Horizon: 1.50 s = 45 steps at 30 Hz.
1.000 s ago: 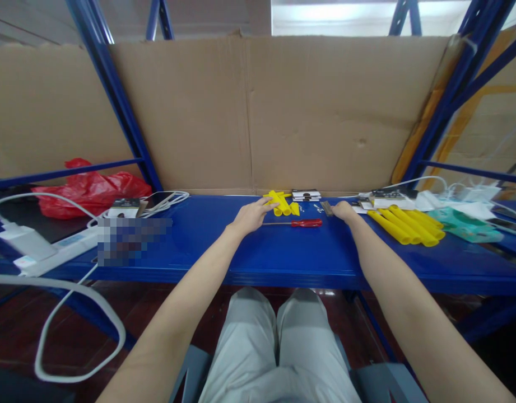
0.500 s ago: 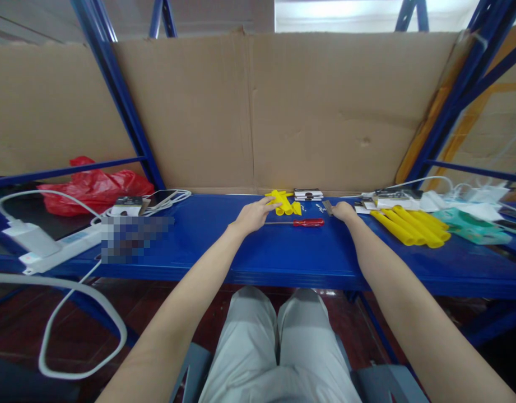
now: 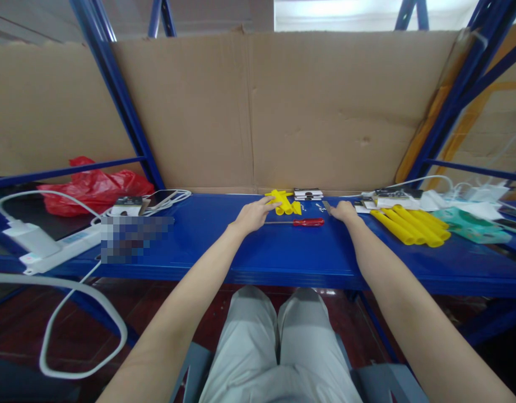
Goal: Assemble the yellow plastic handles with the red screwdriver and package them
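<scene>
My left hand [image 3: 254, 214] reaches to a small group of yellow tube pieces [image 3: 281, 202], its fingers stretched out and touching the nearest piece. Right of that group lies a small flat yellow piece [image 3: 297, 208]. In front, a screwdriver with a red handle [image 3: 308, 223] lies crosswise, its shaft pointing at my left wrist. My right hand [image 3: 343, 211] is closed around a small flat grey metal-looking piece [image 3: 327, 207], which sticks out on its left side. Between the hands are small whitish bits [image 3: 320, 207], too small to name.
Folded white-and-black cards [image 3: 308, 194] lie at the back against the cardboard [image 3: 283, 112]. On the right are long yellow tubes [image 3: 411, 225] and a green plastic packet [image 3: 472, 226]. A power strip [image 3: 68, 249] and a red bag [image 3: 98, 190] are on the left of the blue table [image 3: 291, 257].
The grey piece in my right hand has shifted and turned very slightly. My left hand and the yellow pieces stay where they were.
</scene>
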### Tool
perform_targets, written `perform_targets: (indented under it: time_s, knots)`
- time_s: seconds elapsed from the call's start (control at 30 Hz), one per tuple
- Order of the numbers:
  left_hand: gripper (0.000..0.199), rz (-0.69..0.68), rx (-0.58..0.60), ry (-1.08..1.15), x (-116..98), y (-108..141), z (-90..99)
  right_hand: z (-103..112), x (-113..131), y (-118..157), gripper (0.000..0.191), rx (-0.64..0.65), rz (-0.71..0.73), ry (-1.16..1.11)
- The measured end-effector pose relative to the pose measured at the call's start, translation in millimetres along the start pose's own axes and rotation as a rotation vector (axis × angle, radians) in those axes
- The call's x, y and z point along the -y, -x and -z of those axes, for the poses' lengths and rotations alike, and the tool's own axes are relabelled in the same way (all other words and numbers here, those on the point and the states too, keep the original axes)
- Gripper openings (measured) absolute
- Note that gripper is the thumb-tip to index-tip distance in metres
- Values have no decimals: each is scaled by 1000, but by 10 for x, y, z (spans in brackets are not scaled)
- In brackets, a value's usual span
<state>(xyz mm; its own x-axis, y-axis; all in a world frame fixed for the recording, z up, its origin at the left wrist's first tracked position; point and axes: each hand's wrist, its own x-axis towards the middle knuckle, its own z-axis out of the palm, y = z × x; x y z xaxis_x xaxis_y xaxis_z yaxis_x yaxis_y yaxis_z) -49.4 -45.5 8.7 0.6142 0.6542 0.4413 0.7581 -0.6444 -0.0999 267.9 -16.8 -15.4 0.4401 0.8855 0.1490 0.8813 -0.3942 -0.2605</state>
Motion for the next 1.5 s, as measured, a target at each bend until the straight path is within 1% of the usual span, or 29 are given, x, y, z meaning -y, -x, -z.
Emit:
perform_targets:
  time_s: [0.1,0.2,0.33,0.43,0.83,1.07,1.13,1.2,1.27,1.33,1.4,1.5]
  knots:
    - [52,1,-1,2,-2,0,-2,41,12,19,67,50,-1,7]
    - [52,-3,-10,6,4,-3,-12,55,19,18,65,76,6,49]
    - [54,-6,-5,6,10,-6,-16,60,41,37,62,73,18,65]
    - [53,-6,-1,8,8,-6,-9,75,76,80,60,65,1,64]
    - [52,-12,-12,10,6,-3,-13,150,142,197,60,81,-9,24]
    - [52,-9,5,-18,-16,0,5,155,133,224,57,62,21,41]
    - [52,-18,14,-24,-28,4,16,183,154,267,57,20,18,44]
    - [52,-26,19,-28,-40,7,21,230,200,332,55,-51,28,42]
    - [54,-31,20,-32,-53,10,17,282,267,403,48,-129,78,41]
    - [55,-35,20,-36,-66,11,2,319,342,462,39,-202,172,38]
    - [56,-48,13,-38,-79,11,-19,328,417,504,32,-267,303,17]
    - [56,-76,-1,-36,-100,10,-47,292,520,543,28,-331,569,-46]
